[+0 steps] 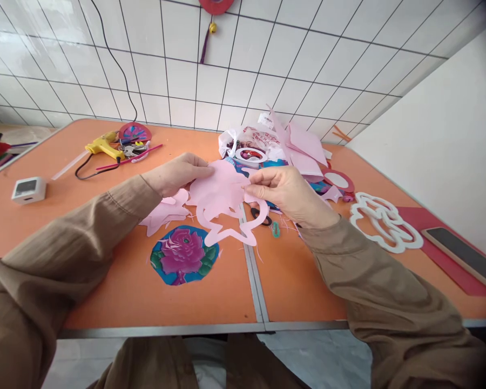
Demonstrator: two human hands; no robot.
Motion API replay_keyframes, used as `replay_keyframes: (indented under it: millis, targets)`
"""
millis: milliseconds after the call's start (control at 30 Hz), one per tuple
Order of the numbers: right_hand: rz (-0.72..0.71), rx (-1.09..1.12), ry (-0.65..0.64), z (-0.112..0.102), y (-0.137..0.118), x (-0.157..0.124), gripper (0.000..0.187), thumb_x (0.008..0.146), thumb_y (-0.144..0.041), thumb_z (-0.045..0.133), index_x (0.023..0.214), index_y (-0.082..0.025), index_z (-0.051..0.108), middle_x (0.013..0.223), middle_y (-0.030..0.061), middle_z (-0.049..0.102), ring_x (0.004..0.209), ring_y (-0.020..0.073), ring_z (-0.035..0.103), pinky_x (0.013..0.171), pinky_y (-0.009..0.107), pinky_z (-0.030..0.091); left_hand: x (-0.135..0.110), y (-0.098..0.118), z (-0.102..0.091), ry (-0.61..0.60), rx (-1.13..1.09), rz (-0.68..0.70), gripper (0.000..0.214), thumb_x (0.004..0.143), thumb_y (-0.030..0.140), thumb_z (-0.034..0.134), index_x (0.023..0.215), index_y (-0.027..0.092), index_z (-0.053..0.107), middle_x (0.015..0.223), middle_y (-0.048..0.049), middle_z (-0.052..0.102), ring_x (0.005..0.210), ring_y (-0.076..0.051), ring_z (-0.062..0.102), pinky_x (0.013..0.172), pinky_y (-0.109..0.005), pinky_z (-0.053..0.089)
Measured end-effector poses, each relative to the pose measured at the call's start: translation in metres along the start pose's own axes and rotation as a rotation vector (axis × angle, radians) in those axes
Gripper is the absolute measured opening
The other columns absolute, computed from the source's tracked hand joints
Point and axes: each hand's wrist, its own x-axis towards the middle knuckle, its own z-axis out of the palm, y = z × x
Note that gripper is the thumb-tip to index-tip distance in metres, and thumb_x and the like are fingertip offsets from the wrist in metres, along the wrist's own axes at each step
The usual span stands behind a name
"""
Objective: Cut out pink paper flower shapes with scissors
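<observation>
My left hand point(178, 173) and my right hand point(289, 192) both pinch a pink paper cut-out point(222, 202), held just above the orange table point(146, 292). The left fingers grip its upper left edge, the right fingers its upper right edge. The paper's lower part is a cut outline with a star-like point hanging down. Under it lie pink paper offcuts point(166, 213) and black-handled scissors point(262, 217). A round cloth patch with a magenta rose on blue point(184, 255) lies flat on the table below the left hand.
A yellow glue gun point(101, 146) with a black cord lies at the back left beside a pink round fan piece point(134, 132). A small white device point(28, 189) sits far left. A plastic bag with craft bits point(263, 146), a white foam outline point(383, 221) and a phone point(464, 254) lie to the right.
</observation>
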Motion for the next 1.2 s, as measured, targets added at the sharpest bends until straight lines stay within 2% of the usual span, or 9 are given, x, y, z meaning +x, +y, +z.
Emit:
replay_keyframes:
  millis: [200, 300, 400, 533, 633, 833, 967, 1100, 1200]
  targets:
    - [-0.076, -0.008, 0.107, 0.008, -0.005, -0.001, 0.016, 0.072, -0.035, 0.075, 0.07, -0.021, 0.068, 0.071, 0.0024, 0.069, 0.07, 0.0191, 0.064, 0.067, 0.035, 0.054, -0.01, 0.01, 0.01, -0.078, 0.054, -0.025, 0.035, 0.085, 0.02, 0.066, 0.052, 0.013, 0.058, 0.043, 0.0029, 0.044, 0.035, -0.003, 0.035, 0.036, -0.018, 0.021]
    - [-0.149, -0.099, 0.163, 0.008, -0.003, 0.001, 0.013, 0.073, -0.031, 0.075, 0.067, -0.021, 0.068, 0.081, 0.0049, 0.07, 0.081, 0.0218, 0.064, 0.075, 0.039, 0.053, -0.013, 0.011, 0.012, -0.098, 0.078, -0.033, 0.032, 0.085, 0.015, 0.062, 0.053, 0.012, 0.06, 0.044, 0.0023, 0.045, 0.036, -0.003, 0.034, 0.037, -0.019, 0.021]
    - [-0.17, -0.124, 0.146, 0.008, 0.0, 0.002, 0.012, 0.074, -0.029, 0.073, 0.067, -0.021, 0.069, 0.093, 0.0077, 0.072, 0.09, 0.0236, 0.066, 0.077, 0.04, 0.054, -0.012, 0.009, 0.012, -0.107, 0.095, -0.038, 0.03, 0.086, 0.013, 0.06, 0.056, 0.012, 0.064, 0.045, 0.002, 0.045, 0.037, -0.004, 0.034, 0.038, -0.019, 0.021]
    - [-0.107, -0.076, 0.09, 0.009, 0.004, 0.002, 0.012, 0.074, -0.031, 0.073, 0.07, -0.02, 0.07, 0.081, 0.0048, 0.072, 0.078, 0.0205, 0.067, 0.072, 0.037, 0.057, -0.009, 0.006, 0.012, -0.165, 0.095, -0.023, 0.026, 0.083, 0.021, 0.066, 0.059, 0.011, 0.067, 0.048, 0.001, 0.047, 0.039, -0.004, 0.034, 0.04, -0.021, 0.022]
    - [-0.087, -0.093, 0.115, 0.01, 0.006, 0.002, 0.014, 0.072, -0.032, 0.074, 0.069, -0.019, 0.069, 0.071, 0.0029, 0.069, 0.068, 0.0177, 0.064, 0.063, 0.033, 0.055, -0.009, 0.005, 0.013, -0.174, 0.076, -0.036, 0.026, 0.081, 0.025, 0.07, 0.06, 0.012, 0.066, 0.05, 0.0006, 0.048, 0.041, -0.005, 0.035, 0.041, -0.022, 0.022]
    - [-0.089, -0.092, 0.169, 0.009, 0.006, 0.003, 0.013, 0.071, -0.031, 0.074, 0.069, -0.019, 0.07, 0.072, 0.0022, 0.07, 0.068, 0.017, 0.064, 0.062, 0.032, 0.054, -0.008, 0.001, 0.01, -0.194, -0.01, 0.025, 0.043, 0.087, 0.05, 0.061, 0.062, 0.015, 0.063, 0.051, 0.0003, 0.047, 0.042, -0.008, 0.037, 0.041, -0.025, 0.024]
    - [-0.086, -0.046, 0.164, 0.01, 0.005, 0.002, 0.018, 0.07, -0.035, 0.076, 0.069, -0.019, 0.068, 0.072, 0.0023, 0.07, 0.067, 0.0167, 0.064, 0.062, 0.031, 0.054, -0.005, -0.003, 0.006, -0.206, 0.112, 0.078, 0.03, 0.076, 0.038, 0.076, 0.061, 0.014, 0.066, 0.051, 0.0008, 0.05, 0.044, -0.007, 0.038, 0.043, -0.023, 0.029]
    - [-0.055, 0.032, 0.157, 0.011, 0.003, 0.002, 0.022, 0.067, -0.033, 0.08, 0.079, -0.02, 0.069, 0.078, 0.0036, 0.072, 0.071, 0.0177, 0.067, 0.065, 0.031, 0.057, -0.003, -0.005, 0.006, -0.213, 0.096, 0.062, 0.023, 0.076, 0.034, 0.075, 0.065, 0.014, 0.071, 0.054, -0.0019, 0.057, 0.044, -0.008, 0.044, 0.042, -0.022, 0.028]
    - [-0.031, 0.048, 0.166, 0.011, 0.002, 0.001, 0.023, 0.07, -0.03, 0.077, 0.09, -0.02, 0.07, 0.078, 0.0036, 0.073, 0.071, 0.0178, 0.067, 0.063, 0.031, 0.056, -0.004, -0.004, 0.008, -0.202, 0.093, 0.056, 0.018, 0.077, 0.028, 0.074, 0.066, 0.014, 0.071, 0.056, -0.0025, 0.059, 0.045, -0.008, 0.046, 0.043, -0.022, 0.03]
